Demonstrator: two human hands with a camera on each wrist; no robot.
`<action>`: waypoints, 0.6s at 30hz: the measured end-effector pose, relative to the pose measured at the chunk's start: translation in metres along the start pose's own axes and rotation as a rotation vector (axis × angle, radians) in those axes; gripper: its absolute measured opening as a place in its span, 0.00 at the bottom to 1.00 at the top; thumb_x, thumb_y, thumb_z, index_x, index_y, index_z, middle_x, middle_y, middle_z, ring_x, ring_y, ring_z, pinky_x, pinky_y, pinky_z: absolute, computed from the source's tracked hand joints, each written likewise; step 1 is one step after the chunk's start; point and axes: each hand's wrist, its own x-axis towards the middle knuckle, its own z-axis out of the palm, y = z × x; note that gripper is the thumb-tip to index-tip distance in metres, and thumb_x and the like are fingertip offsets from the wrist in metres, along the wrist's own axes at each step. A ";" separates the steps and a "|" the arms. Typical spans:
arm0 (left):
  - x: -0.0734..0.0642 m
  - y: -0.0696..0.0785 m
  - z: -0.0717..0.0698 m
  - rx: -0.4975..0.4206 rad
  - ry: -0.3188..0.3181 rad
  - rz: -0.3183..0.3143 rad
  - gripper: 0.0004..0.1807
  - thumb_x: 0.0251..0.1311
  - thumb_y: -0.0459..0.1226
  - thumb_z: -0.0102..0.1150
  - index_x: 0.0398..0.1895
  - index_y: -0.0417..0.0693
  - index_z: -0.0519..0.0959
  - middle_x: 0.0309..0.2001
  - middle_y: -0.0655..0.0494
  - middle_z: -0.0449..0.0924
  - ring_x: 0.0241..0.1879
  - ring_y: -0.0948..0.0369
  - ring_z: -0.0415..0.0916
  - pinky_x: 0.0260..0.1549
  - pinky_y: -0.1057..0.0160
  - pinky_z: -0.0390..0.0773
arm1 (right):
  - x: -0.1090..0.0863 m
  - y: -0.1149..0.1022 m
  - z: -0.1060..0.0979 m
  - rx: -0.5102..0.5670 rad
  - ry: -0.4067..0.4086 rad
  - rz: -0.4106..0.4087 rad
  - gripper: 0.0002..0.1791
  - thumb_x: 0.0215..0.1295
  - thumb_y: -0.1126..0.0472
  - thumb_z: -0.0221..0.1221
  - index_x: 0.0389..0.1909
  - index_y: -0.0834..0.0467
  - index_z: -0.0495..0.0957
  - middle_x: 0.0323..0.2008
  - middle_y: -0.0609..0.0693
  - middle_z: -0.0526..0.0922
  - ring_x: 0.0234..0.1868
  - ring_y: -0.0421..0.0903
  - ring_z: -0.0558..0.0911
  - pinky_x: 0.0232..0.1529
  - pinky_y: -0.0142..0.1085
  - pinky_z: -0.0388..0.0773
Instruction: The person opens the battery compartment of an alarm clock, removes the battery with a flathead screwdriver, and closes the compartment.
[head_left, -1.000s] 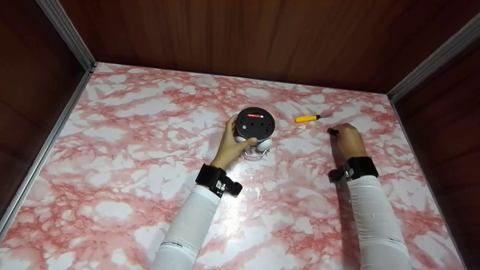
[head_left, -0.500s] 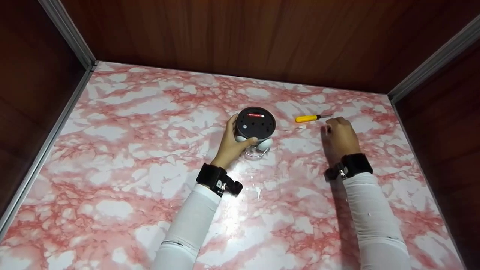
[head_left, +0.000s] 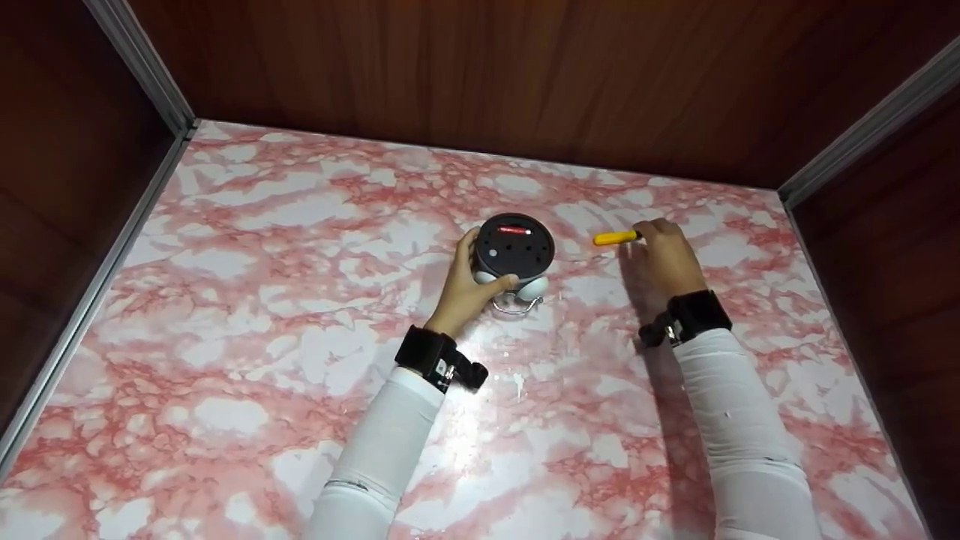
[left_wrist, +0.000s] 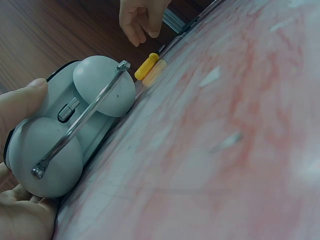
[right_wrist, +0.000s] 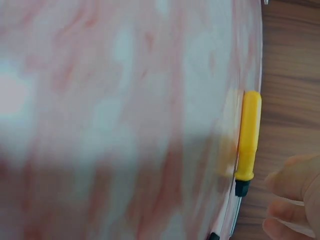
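Observation:
My left hand (head_left: 469, 289) holds a twin-bell alarm clock (head_left: 517, 251), thumb near the bells, fingers round its side. The black back faces up, with a red battery (head_left: 514, 230) in the uncovered battery slot. In the left wrist view two white bells (left_wrist: 47, 155) and a metal carrying handle (left_wrist: 82, 120) show. My right hand (head_left: 671, 255) hovers by the shaft end of a yellow-handled screwdriver (head_left: 615, 238) lying on the table. Its fingers (right_wrist: 287, 212) are loosely bent and apart from the tool in the right wrist view.
A small black piece (right_wrist: 214, 236) lies near the screwdriver's shaft, at the lower edge of the right wrist view. Dark wood panels (head_left: 487, 82) wall in the red-and-white marbled table (head_left: 315, 360) at the back and both sides.
My right hand has set down a small black piece and moved left and away from me to the screwdriver. My left hand keeps its hold on the alarm clock, nearly still.

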 end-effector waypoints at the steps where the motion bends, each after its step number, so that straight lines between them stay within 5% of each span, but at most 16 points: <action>1: 0.000 0.000 0.000 0.005 0.000 -0.001 0.54 0.53 0.35 0.77 0.79 0.48 0.52 0.73 0.45 0.64 0.71 0.53 0.63 0.71 0.59 0.61 | 0.002 -0.001 0.001 -0.004 -0.006 -0.007 0.16 0.68 0.72 0.59 0.55 0.71 0.78 0.51 0.69 0.79 0.53 0.67 0.76 0.55 0.58 0.77; 18: 0.001 0.000 0.000 0.001 0.000 -0.009 0.55 0.52 0.35 0.77 0.79 0.49 0.51 0.73 0.45 0.62 0.72 0.53 0.63 0.72 0.60 0.60 | 0.029 -0.018 0.002 -0.090 -0.191 -0.101 0.23 0.60 0.75 0.62 0.58 0.70 0.74 0.55 0.68 0.74 0.58 0.68 0.72 0.58 0.58 0.74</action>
